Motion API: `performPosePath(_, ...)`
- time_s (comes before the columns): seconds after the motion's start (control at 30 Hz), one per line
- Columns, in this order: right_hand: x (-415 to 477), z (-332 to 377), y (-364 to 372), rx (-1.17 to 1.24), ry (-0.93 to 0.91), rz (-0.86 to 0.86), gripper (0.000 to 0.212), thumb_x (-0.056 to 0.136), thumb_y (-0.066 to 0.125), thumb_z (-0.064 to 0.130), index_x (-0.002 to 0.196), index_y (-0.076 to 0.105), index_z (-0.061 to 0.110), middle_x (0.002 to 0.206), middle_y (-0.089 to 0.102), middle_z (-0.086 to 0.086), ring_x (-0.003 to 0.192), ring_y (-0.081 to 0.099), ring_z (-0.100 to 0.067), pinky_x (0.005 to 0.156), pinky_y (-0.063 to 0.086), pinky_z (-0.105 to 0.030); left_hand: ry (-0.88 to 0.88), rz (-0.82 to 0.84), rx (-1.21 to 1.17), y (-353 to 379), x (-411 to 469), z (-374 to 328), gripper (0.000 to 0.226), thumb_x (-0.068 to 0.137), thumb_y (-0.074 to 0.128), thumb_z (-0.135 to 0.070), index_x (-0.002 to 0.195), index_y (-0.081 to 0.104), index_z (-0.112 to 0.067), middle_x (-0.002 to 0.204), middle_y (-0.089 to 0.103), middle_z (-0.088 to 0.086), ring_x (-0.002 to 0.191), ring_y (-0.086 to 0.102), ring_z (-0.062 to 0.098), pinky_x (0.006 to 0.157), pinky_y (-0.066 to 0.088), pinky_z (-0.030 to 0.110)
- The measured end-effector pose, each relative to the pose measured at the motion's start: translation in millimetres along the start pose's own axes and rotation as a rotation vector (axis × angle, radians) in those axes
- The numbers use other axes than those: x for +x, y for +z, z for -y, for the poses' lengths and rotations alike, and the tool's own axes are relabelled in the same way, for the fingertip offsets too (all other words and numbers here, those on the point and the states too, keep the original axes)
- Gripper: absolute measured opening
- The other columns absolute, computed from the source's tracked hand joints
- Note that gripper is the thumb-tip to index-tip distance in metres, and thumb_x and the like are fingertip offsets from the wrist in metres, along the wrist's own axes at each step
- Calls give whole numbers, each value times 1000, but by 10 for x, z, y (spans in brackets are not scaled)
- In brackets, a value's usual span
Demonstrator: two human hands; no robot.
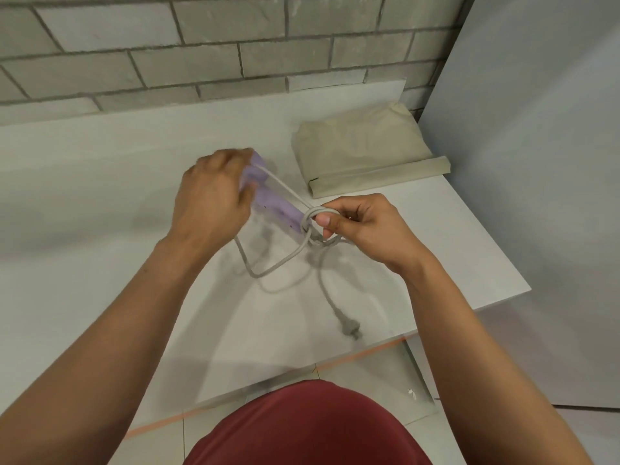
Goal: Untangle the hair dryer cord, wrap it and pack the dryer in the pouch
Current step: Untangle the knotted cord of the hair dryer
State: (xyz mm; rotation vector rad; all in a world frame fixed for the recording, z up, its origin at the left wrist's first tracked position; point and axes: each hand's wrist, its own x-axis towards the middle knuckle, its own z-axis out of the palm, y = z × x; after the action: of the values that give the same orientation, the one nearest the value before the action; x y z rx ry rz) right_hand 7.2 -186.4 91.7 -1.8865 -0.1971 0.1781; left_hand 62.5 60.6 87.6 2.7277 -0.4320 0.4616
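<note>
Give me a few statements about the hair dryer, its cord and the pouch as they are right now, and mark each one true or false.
1. The left hand grips the lilac hair dryer. True.
2. The dryer is already inside the pouch. False: the beige pouch lies on the table beyond the hands, and the dryer is in hand.
3. The right hand pinches loops of cord at the dryer's handle end. True.
4. The right hand holds the plug. False: the plug is free at the cord's end, nearer the person than both hands.
</note>
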Motion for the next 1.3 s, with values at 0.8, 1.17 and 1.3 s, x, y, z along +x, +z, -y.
performPosePath(0.8, 66, -147, -41, 117, -17, -61, 11, 99, 70, 19, 98, 80, 21, 79, 75, 5, 76, 64, -3, 78, 48, -15, -166, -14, -264, -144, 76, -109, 29, 101, 49, -30, 124, 67, -30, 107, 75, 0, 102, 67, 28, 88, 55, 45)
performPosePath(1.17, 55, -123, -32, 83, -26, -36, 13, 99, 70, 20, 101, 82, 18, 89, 79, -6, 85, 68, -9, 88, 54, -29, 498, 69, 30, 26, 13, -344, 34, 95, 45, -32, 107, 75, -23, 91, 75, -1, 81, 68, 34, 69, 45, 34)
performPosePath(1.3, 19, -168, -53, 116, -11, -81, 13, 99, 70, 25, 96, 83, 22, 86, 79, 4, 81, 67, -15, 94, 56, -40, 166, -114, -106, -11, 0, -293, 32, 103, 45, -37, 113, 73, -24, 101, 75, -1, 89, 68, 32, 69, 53, 39)
